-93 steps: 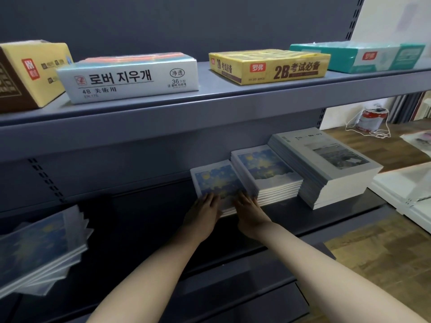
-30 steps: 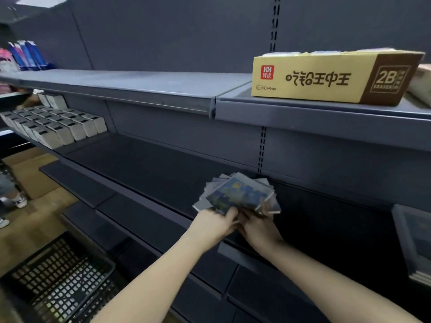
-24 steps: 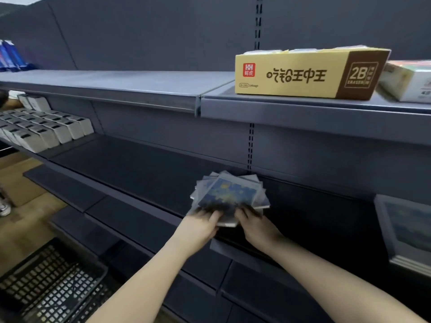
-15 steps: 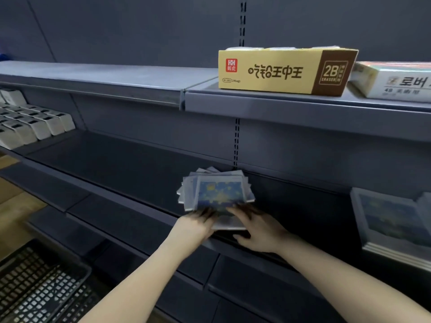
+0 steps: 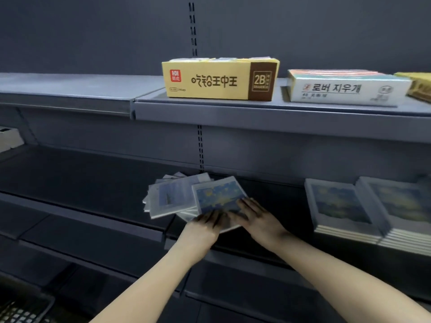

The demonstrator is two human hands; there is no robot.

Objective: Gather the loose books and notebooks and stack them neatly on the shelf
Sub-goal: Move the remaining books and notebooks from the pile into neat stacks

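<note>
A loose, fanned-out pile of thin notebooks (image 5: 173,198) lies on the dark middle shelf (image 5: 81,183) near its front edge. The top notebook (image 5: 218,197) has a blue and yellow starry cover and sits skewed to the right of the others. My left hand (image 5: 206,226) grips the near edge of the pile. The fingers of my right hand (image 5: 256,217) lie spread flat on the starry cover. Two neat stacks of the same notebooks (image 5: 338,206) (image 5: 401,207) stand further right on the same shelf.
On the upper shelf (image 5: 256,113) stand a yellow 2B eraser box (image 5: 219,79) and a white box with Korean lettering (image 5: 345,88). A black plastic basket (image 5: 21,310) sits on the floor at lower left. Small white boxes (image 5: 8,138) show at the left edge.
The view has swung right, so the neat stacks are now in sight. The pile has spread wider, the starry notebook slid right, and my right hand now lies flat on it.
</note>
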